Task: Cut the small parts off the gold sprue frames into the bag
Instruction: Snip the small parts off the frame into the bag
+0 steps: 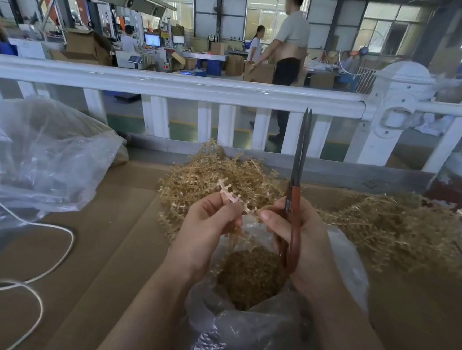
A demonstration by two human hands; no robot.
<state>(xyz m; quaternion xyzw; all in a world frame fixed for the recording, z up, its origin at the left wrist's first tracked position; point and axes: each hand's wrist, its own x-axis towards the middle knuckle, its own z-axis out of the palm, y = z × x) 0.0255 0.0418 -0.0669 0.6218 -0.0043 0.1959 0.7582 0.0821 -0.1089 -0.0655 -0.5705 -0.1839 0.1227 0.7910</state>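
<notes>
Pinched between the curled fingers and thumb of the left hand (206, 228) is a pale gold sprue frame (233, 195), which slants up and away to the left above the bag's mouth. Its near end meets the thumb tip of the right hand (297, 235), which pinches it there while the other fingers wrap the red-brown handles of the scissors (296, 185). Those scissors stand almost upright, blades together and pointing at the white railing (176, 86). Both forearms reach in from the bottom edge, wrists close together, backs of the hands turned outward.

Directly under the hands sits the clear plastic bag (253, 328), open, with a brown-gold heap of small parts (252, 276) inside. Beyond the hands lies a tangled pile of gold frames (211, 170) on the cardboard surface (108, 248), and a second pile (399, 229) spreads to the right. A large crumpled clear bag (40, 154) rests at the left, with a white cord (39, 242) looping in front of it
</notes>
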